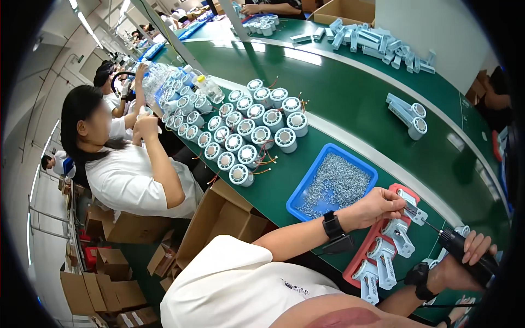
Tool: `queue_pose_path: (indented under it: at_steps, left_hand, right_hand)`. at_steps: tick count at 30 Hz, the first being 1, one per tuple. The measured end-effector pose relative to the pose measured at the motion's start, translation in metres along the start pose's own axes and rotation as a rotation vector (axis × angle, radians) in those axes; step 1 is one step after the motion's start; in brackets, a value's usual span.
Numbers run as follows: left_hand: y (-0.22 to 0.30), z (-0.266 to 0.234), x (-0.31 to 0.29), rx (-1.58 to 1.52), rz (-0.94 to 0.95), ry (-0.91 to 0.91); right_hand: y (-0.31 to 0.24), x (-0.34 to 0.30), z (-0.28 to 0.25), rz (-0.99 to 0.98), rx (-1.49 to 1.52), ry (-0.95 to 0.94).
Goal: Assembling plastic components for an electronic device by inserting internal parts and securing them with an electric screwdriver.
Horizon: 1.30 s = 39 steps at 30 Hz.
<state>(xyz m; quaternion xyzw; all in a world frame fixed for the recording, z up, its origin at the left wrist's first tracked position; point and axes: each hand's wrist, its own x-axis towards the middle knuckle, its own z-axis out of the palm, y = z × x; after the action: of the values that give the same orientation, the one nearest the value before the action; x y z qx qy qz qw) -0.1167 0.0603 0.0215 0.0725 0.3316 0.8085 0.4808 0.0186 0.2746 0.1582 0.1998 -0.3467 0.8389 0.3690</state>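
The light-blue unit (418, 215) you are working on sits at the end of the red holder (358, 257) nearest the surface's conveyor-side edge. Your left hand (377, 209) is over it, thumb and fingertips pinched together at the unit — whether anything small is caught between them, you can't tell from here. Your right hand (474, 256) is wrapped around a black electric screwdriver (458, 247), its thin bit pointing at the unit's outer end; contact between the two is too fine to make out.

Beside that unit, three more like it (386, 269) lie in a row along the holder, which runs across the green surface (281, 174) to your near edge. To the left of the holder is a blue tray (306, 179) with small silvery screws (340, 183) spread inside. Further left, round light-blue motors (233, 143) with trailing wires stand in a wide cluster, reaching toward the surface's far-left end, near a clear bottle (210, 90) with a yellow cap.

Past the surface's metal-edged side, the green conveyor (339, 106) carries two more units (406, 116) — just beside each other — and beyond it lies a heap of light-blue handles (377, 45). On your left, a co-worker (134, 180) in a white shirt sits by the motors.
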Motion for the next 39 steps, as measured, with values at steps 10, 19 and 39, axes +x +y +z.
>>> queue_pose_path:
  at_steps: [10, 19, 39]
  left_hand:
    - [0.015, 0.000, -0.044, -0.169, 0.034, 0.255]
    - [0.006, -0.032, -0.032, -0.223, -0.073, -0.070]
    - [0.008, -0.015, -0.001, -0.026, 0.070, 0.146]
  right_hand:
    - [0.007, -0.001, 0.027, -0.063, -0.292, -0.114]
    - [0.007, 0.016, 0.007, 0.083, -0.417, -0.480]
    - [0.026, 0.026, 0.017, 0.096, -0.503, -0.623]
